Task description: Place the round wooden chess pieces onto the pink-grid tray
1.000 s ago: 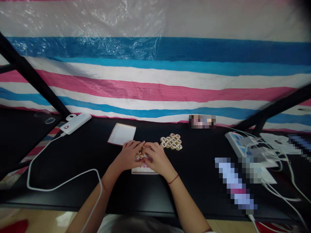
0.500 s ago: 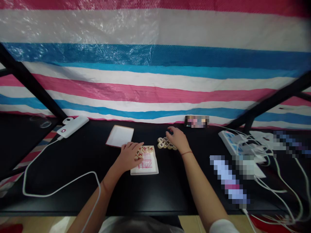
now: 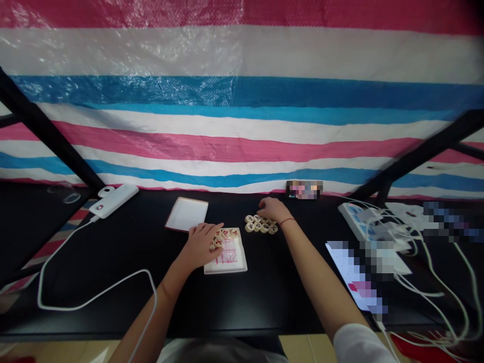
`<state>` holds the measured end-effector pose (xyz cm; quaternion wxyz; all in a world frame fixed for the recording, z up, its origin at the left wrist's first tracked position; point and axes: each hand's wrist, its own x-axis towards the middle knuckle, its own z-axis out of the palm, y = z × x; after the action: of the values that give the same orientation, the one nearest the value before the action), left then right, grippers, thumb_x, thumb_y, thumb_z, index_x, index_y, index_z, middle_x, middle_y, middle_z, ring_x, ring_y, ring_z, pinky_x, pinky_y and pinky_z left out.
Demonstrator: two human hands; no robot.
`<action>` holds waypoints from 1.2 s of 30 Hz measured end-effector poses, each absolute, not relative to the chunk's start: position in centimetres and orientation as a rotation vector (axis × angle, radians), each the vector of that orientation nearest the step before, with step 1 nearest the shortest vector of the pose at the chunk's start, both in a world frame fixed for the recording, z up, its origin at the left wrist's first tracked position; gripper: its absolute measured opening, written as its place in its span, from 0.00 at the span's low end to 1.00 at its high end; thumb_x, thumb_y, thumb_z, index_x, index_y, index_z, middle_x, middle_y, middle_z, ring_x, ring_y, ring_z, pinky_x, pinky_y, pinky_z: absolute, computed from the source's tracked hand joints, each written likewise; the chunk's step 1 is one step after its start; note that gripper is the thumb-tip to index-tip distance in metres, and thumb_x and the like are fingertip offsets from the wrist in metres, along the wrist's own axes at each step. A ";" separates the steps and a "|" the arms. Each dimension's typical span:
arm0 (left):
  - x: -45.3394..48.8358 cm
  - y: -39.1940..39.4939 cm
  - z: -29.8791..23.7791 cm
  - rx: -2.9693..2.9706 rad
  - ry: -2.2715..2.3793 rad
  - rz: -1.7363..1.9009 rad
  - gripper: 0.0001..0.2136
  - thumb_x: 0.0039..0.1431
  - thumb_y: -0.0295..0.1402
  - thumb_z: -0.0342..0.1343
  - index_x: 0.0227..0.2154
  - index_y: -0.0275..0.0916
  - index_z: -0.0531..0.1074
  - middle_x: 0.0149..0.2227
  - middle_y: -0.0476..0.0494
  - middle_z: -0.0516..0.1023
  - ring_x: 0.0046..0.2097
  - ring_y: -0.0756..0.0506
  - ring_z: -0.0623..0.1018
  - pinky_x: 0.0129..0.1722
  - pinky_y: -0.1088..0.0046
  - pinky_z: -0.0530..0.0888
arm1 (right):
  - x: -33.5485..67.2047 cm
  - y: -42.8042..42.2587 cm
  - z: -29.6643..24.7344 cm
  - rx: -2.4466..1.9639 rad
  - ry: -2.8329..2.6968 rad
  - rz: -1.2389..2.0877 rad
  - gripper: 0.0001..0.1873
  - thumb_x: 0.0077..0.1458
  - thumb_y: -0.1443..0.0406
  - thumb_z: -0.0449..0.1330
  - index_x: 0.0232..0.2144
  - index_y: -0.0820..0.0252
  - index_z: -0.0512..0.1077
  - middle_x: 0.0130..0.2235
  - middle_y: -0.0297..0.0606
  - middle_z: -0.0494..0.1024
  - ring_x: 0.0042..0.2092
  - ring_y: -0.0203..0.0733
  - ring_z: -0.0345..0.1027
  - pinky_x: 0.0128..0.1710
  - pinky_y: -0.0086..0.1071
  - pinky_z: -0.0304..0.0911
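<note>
A small white tray (image 3: 230, 266) with red grid lines lies on the black table. Several round wooden game discs with red marks (image 3: 227, 234) sit along its far edge. My left hand (image 3: 198, 245) rests on the tray's left side, fingers spread flat and touching those discs. A loose cluster of discs with dark marks (image 3: 260, 226) lies to the tray's right. My right hand (image 3: 273, 208) reaches over the far side of that cluster, fingers curled down onto the discs; what they pinch is hidden.
The tray's white lid (image 3: 186, 214) lies behind the left hand. A white power bank (image 3: 113, 200) with a long white cable (image 3: 94, 290) sits at the left. A power strip (image 3: 363, 222) with tangled white cables fills the right. A striped tarp (image 3: 242, 111) hangs behind.
My right hand left the tray, reached right to the dark-marked disc cluster and curled down onto it. My left hand stayed on the tray. The camera tilted slightly.
</note>
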<state>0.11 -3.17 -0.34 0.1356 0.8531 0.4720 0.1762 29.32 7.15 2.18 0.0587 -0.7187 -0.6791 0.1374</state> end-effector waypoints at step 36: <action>2.4 -3.8 0.1 2.693 1.148 0.668 0.03 0.55 0.30 0.60 0.29 0.42 0.71 0.38 0.50 0.77 0.46 0.42 0.70 0.47 0.60 0.60 | 21.1 -1.7 -0.2 -1.117 -1.211 1.186 0.19 0.47 0.52 0.66 0.34 0.60 0.73 0.31 0.38 0.78 0.24 0.34 0.66 0.25 0.29 0.63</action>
<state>2.44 -3.80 0.09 0.0692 0.8947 0.3814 0.2218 21.07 -1.71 -0.18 0.5277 -0.4675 -0.5067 0.4962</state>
